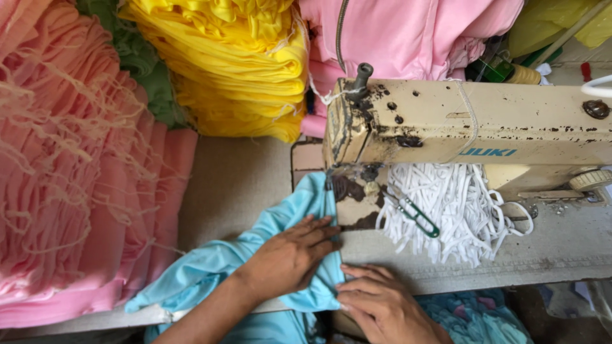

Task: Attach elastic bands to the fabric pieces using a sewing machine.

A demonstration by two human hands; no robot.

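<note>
Light blue fabric (255,255) is lying over the table's front edge and running up under the needle area of the worn cream sewing machine (472,127); it is pressed flat by the left hand (290,258) with fingers spread, nothing gripped, and pinched at its near edge by the right hand (376,302), fingers curled half-closed. Feeding is judged best done with the cloth kept taut and fingertips kept back from the needle. The right is crowded by white elastic strips (452,210) and green-handled snips (417,216), the left by stacked pink cloth (83,178) and yellow cloth (242,64).
</note>
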